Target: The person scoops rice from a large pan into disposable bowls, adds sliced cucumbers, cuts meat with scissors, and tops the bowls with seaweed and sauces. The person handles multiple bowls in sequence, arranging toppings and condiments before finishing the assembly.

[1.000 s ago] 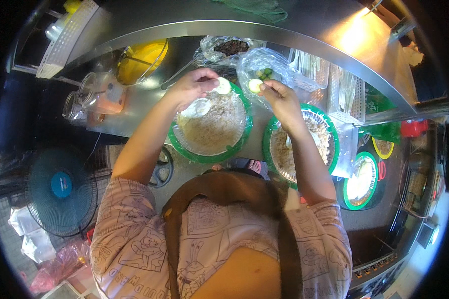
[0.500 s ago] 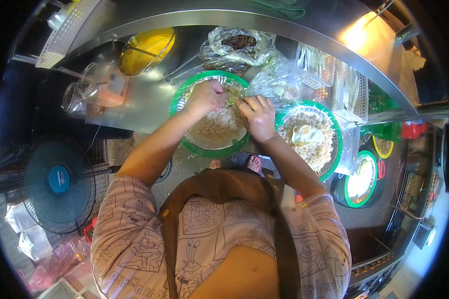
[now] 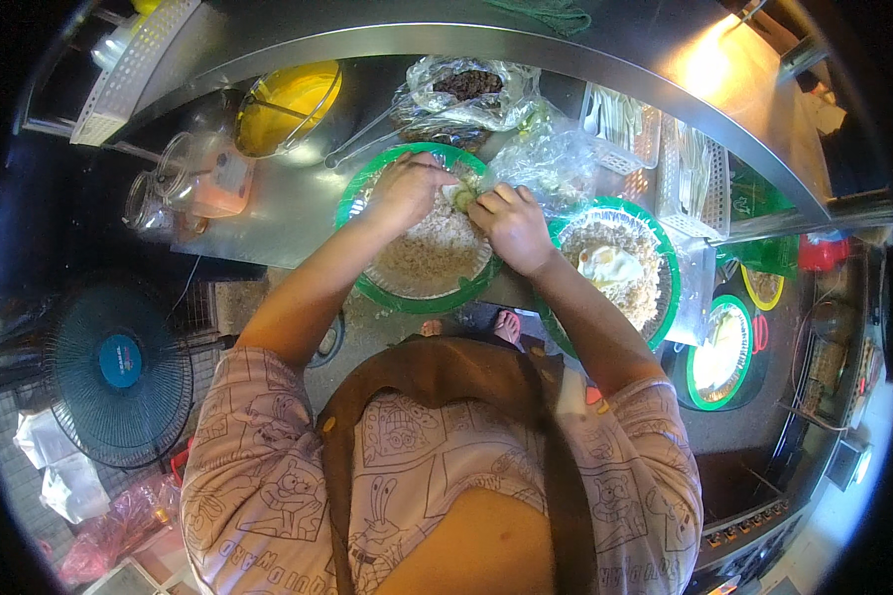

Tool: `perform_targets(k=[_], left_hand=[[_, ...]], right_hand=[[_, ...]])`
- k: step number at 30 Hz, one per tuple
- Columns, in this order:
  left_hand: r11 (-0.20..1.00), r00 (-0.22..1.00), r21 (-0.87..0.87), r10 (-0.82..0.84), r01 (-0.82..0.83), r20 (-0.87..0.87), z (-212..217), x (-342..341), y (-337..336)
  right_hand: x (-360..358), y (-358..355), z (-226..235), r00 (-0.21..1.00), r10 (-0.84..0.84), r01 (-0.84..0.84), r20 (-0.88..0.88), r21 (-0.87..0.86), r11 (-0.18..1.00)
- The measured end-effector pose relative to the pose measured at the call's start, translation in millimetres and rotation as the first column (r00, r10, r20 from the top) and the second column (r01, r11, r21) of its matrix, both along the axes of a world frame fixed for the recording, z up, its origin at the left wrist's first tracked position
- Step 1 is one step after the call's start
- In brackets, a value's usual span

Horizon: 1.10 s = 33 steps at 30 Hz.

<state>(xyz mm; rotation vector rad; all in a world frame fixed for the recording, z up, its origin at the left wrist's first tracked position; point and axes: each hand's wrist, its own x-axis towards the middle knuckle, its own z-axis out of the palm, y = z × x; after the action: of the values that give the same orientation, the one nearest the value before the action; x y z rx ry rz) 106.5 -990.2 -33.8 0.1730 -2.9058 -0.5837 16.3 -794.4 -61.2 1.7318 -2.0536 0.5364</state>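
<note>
Both hands work over the far right part of a green-rimmed plate [image 3: 367, 285] lined with a pale sheet and heaped with rice [image 3: 422, 256]. Pale green slices, which look like cucumber slices [image 3: 462, 198], sit on the rice between my hands. My left hand [image 3: 407, 194] reaches over the rice, fingertips pressed together at the slices' left side. From the right, my right hand [image 3: 513, 226] meets them with curled fingers; its palm side is hidden. To the right, a second green-rimmed plate [image 3: 673, 288] carries rice topped with a fried egg [image 3: 608, 266].
Behind the plates lie clear plastic bags [image 3: 546, 164], one holding dark food [image 3: 468, 84]. A yellow-filled pot [image 3: 298, 104] and jars [image 3: 218, 183] stand left. Perforated baskets [image 3: 693, 188] sit right, under a metal shelf edge [image 3: 446, 40]. A fan [image 3: 119, 362] stands at lower left.
My left hand has shifted slightly, its fingers now stretched further toward the slices. More of the pale green slices shows between my hands. The right hand stays nearly in place.
</note>
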Motion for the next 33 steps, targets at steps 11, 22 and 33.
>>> perform_targets(k=[11, 22, 33], left_hand=[[0.941, 0.917, 0.149, -0.247, 0.305, -0.312, 82.3, -26.2, 66.5], [0.91, 0.909, -0.382, 0.017, 0.158, 0.416, 50.6, -107.8, 72.2], [0.961, 0.859, -0.265, 0.07, 0.078, 0.507, 36.3, -99.9, 63.9]], right_hand=[[-14.9, 51.9, 16.4, 0.935, -0.076, 0.202, 0.347, -0.344, 0.917], [-52.7, 71.6, 13.9, 0.927, -0.369, 0.342, 0.066, 0.259, 0.903], [-65.9, 66.0, 18.0, 0.97, -0.105, 0.057, 0.218, 0.215, 0.975]])
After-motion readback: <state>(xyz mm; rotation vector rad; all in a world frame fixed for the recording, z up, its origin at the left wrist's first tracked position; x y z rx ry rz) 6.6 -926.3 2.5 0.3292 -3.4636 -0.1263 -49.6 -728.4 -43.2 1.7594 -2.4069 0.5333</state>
